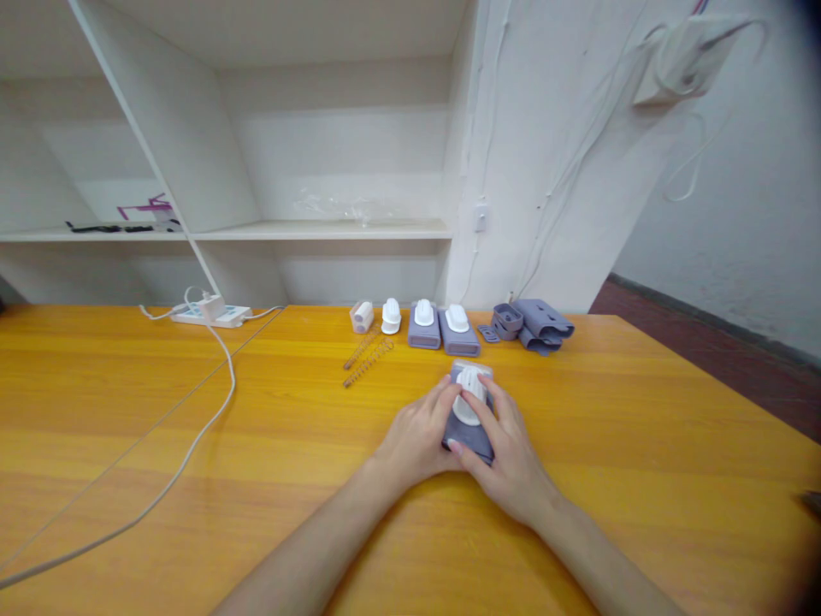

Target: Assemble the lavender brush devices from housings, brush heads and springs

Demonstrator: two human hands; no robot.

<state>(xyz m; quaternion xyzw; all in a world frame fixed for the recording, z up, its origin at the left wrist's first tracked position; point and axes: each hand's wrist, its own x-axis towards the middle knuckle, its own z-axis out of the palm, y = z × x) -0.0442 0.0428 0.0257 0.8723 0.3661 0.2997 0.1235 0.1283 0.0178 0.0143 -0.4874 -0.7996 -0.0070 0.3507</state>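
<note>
A grey-purple plastic case (468, 436) with a white ribbed piece (468, 409) on its upper face lies between my hands, low over the table or on it. My left hand (420, 432) grips the case's left side, fingers bent toward the white piece. Over the right side curls my right hand (510, 445), fingertips on the white piece and thumb across the lower part of the case. Beyond them lie two similar cases, one on the left (424, 325) and one on the right (459, 334), each topped with a white piece.
Two coil springs (368, 363) lie left of the cases, near a loose white ribbed piece (391, 316) and a clear-and-white part (362, 316). Grey-purple shells (542, 325) are piled at the back right. A power strip (211, 314) and its long cable (224, 398) occupy the left.
</note>
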